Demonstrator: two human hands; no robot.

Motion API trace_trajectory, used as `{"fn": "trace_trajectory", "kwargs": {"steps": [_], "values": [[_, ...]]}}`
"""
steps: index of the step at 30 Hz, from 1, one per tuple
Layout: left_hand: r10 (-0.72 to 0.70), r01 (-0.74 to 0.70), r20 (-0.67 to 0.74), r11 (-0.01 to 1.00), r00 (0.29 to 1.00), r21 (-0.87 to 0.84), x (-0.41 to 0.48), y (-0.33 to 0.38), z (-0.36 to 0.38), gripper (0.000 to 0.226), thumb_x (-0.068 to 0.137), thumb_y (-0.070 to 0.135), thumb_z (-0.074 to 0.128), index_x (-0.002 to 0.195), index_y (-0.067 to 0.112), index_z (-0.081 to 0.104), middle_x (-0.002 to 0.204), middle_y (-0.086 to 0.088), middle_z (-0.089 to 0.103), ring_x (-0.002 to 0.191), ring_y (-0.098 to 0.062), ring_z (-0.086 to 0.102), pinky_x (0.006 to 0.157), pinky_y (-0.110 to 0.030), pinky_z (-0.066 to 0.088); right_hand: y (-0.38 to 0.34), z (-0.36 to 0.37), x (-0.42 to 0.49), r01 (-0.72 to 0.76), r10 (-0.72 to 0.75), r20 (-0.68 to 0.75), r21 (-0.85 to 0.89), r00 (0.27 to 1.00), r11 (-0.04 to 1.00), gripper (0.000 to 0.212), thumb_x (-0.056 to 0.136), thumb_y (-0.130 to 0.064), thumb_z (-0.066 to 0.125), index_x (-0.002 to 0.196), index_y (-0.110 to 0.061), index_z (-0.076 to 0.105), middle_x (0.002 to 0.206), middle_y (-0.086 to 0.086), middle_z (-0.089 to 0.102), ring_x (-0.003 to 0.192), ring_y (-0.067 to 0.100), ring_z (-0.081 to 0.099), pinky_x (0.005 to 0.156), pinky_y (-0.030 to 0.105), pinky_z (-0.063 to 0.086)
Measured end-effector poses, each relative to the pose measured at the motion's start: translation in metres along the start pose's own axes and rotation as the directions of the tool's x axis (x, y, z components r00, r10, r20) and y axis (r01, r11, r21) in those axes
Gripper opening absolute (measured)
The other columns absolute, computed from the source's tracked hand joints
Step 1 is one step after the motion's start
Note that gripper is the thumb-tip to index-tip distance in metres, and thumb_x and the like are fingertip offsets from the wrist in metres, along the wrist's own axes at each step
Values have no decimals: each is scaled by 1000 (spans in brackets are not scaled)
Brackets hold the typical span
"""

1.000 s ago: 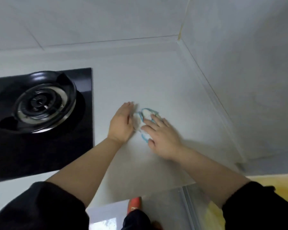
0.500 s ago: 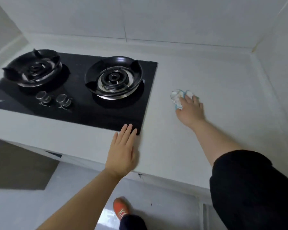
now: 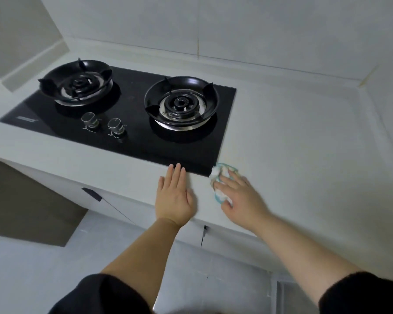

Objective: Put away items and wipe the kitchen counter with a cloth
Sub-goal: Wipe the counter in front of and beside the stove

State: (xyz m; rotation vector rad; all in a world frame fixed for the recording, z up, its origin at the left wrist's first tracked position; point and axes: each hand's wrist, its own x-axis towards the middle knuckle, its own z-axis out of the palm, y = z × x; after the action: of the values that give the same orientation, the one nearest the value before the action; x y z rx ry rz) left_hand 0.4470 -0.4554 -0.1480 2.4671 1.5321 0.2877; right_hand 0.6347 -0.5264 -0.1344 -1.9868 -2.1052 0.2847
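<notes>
1. Two black sleeves (image 3: 361, 293) sit nearest, with bare forearms reaching forward over the pale table (image 3: 304, 137)
2. The left hand (image 3: 174, 196) lies flat on the table's front edge, fingers straight and together, gripping nothing
3. Just beside it, the right hand (image 3: 241, 198) presses down on a crumpled white cloth (image 3: 220, 175) with blue trim, fingers spread over it
4. The cloth touches the front right corner of the black hob (image 3: 134, 137)
5. Beyond stand two knobs (image 3: 102, 124), two burners (image 3: 182, 103) and the tiled wall (image 3: 259, 30)
</notes>
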Motion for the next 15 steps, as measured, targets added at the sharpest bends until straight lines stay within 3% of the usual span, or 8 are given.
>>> {"fn": "trace_trajectory", "kwargs": {"steps": [2,3,6,8,9,12,15], "values": [[-5,4,32,1000,999,12,3,-2,0,73,86,39,1,152,12,12,160,-3,2,147,-18,-7,119,-37,-4,20,-7,-37,119,-115,86,-39,990,992,58,74,-29,41,130,-26,56,142,-1,49,136,26,38,109,46,27],[6,-7,51,1000,999,14,3,-3,-1,71,87,39,4,153,12,10,160,-4,0,147,-18,-9,119,-38,-4,33,-13,-49,104,-94,102,-100,990,990,59,74,-30,41,131,-27,55,144,-1,47,136,26,38,108,50,29],[115,-117,91,993,989,12,0,-10,-7,72,87,44,2,152,14,10,160,-5,-3,147,-19,-11,120,-41,-3,45,-26,-50,-279,292,52,-173,955,945,62,71,-36,37,127,-19,59,139,11,51,128,39,47,95,59,39],[187,-189,81,982,979,23,-1,-25,-13,69,90,44,3,152,15,13,160,-5,2,147,-20,-9,120,-45,0,26,-20,-39,-403,411,10,-177,912,898,64,70,-35,34,124,-12,61,135,16,54,123,43,49,95,55,41],[183,-185,66,982,981,29,-2,-39,-16,68,92,43,4,152,14,16,160,-6,5,147,-21,-8,119,-47,1,12,-13,-36,-380,389,11,-196,921,904,64,71,-34,33,125,-11,60,136,14,53,123,43,48,97,54,40],[36,-37,12,998,999,58,0,-92,-27,68,92,44,5,151,12,20,159,-9,9,147,-24,-4,118,-49,-1,-17,0,-36,-113,132,53,-273,990,955,64,73,-31,35,131,-15,55,141,8,49,132,36,43,109,49,32],[-53,53,1,995,999,84,6,-135,-37,70,91,43,6,149,9,25,158,-11,14,147,-29,2,116,-52,1,-37,1,-16,56,-19,116,-330,993,942,64,73,-32,36,134,-17,53,144,5,47,135,31,39,108,47,23]]}}
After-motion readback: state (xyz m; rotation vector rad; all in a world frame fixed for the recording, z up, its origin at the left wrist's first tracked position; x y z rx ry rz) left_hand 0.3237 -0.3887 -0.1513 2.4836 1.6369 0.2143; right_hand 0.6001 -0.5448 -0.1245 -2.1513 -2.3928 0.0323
